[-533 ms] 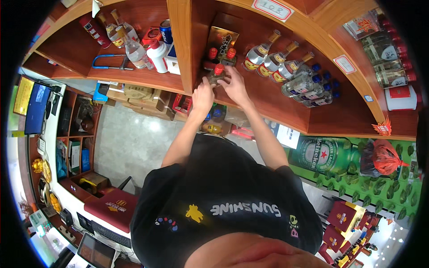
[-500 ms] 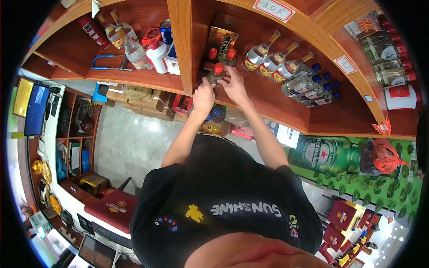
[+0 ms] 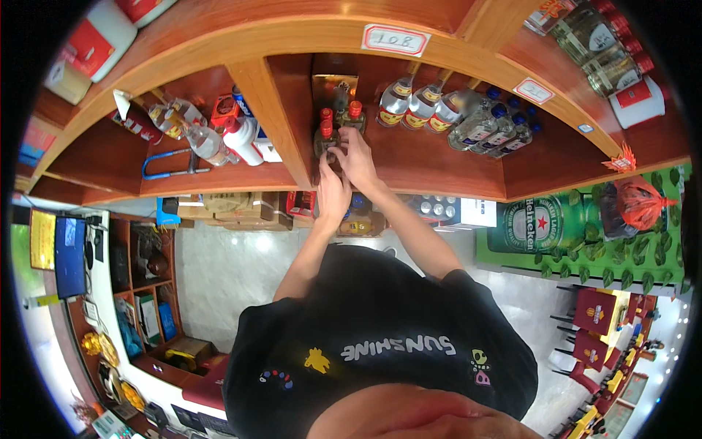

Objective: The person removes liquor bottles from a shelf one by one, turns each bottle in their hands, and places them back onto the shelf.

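The left hand [image 3: 333,189] and right hand [image 3: 357,161] are meeting at a red-capped bottle [image 3: 326,140], which is standing at the left of a wooden shelf compartment [image 3: 431,167]. Fingers of both are bending near its base and hiding it; how firmly either grip is closing, I cannot tell. More red-capped bottles [image 3: 355,119] are standing just behind, before a gold box [image 3: 331,82]. Rightward, three clear bottles [image 3: 422,110] are wearing red-and-yellow labels, beside blue-capped bottles [image 3: 497,134]; their fill levels are unclear. Above, a red-bordered tag [image 3: 395,41] is bearing handwriting.
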Motion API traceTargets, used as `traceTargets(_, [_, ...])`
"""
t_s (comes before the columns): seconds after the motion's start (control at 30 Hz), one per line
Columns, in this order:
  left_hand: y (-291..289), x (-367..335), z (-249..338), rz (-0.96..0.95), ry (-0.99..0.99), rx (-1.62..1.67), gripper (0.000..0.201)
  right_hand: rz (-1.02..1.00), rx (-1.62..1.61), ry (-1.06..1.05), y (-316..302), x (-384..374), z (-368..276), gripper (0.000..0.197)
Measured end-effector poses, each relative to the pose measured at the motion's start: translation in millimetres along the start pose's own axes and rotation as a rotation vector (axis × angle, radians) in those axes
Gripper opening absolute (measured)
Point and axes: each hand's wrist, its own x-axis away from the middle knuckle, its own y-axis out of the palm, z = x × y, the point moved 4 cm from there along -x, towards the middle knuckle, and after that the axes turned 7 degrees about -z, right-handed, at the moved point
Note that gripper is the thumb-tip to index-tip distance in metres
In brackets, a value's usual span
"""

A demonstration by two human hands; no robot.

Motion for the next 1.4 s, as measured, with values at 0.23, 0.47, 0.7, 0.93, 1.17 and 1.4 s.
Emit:
traceTargets(0.23, [7.8,4.4,-9.7,-0.008,0.062,-0.011,0.045,0.028,-0.009,-0.036,-13.3,20.9,2.2,0.041])
traceTargets(0.47, [44.7,9.9,13.1,-0.142,0.177,-0.055,0.023,0.314,0.163,0.070,-95.4,75.9,57.6,0.016])
traceTargets(0.7, [98.0,-73.5,150.1,-0.055,0.494,-0.054,0.024,0.220,0.266,0.287,-182.9,90.2,117.2,0.017])
traceTargets(0.93, [129.7,-179.2,177.0,0.051,0.375,-0.229,0.029,0.201,0.268,0.184,-173.4,94.4,120.5,0.015])
traceTargets(1.17, [132.4,-176.9,175.6,0.210,0.557,-0.355,0.032,0.171,0.175,0.188,-176.0,96.7,125.4,0.014])
traceTargets(1.4, [137.6,-126.6,176.2,0.143,0.358,-0.135,0.032,0.175,0.006,0.193,-186.4,92.7,123.0,0.017])
